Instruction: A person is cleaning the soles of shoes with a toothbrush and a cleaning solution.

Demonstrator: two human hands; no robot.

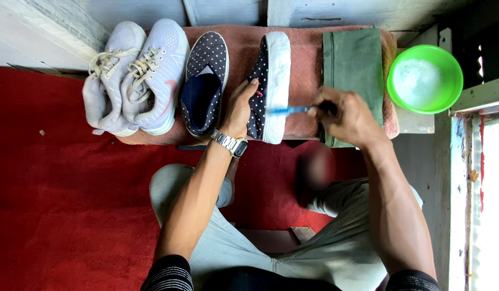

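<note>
A: Seen from above, over a seated lap and two bare forearms. On a low bench draped with a pink towel (pixel 308 64): a row of shoes.

B: Which shoes, left to right?

A: First a pair of pale sneakers (pixel 133 75) with cream laces, side by side, touching. Then a navy slip-on (pixel 205 81) with white dots, lying flat, opening up. Then its mate, the tipped shoe (pixel 268 86), turned on its side, white sole facing right.

B: And the hands?

A: Left hand (pixel 239 110), metal watch (pixel 229 143) on the wrist, wrapped around the heel end of the tipped shoe, thumb up along the dotted fabric, gripping firmly. Right hand (pixel 343 116) closed tight around the handle of a blue brush (pixel 287 110), held level, head pressed against the white sole. Hands apart, the shoe's sole between them.

B: Anything else nearby?

A: Just right of the tipped shoe, a folded green cloth (pixel 353 64) laid over the towel, partly under the right hand. Further right, past the towel's edge, a bright green bowl (pixel 425 78) with foamy white liquid inside. Below the bench, a red carpet (pixel 55 205) across the floor. Light grey trousers over both knees, striped dark sleeves at the bottom edge. One blurred patch between the knees, impossible to tell what.
</note>
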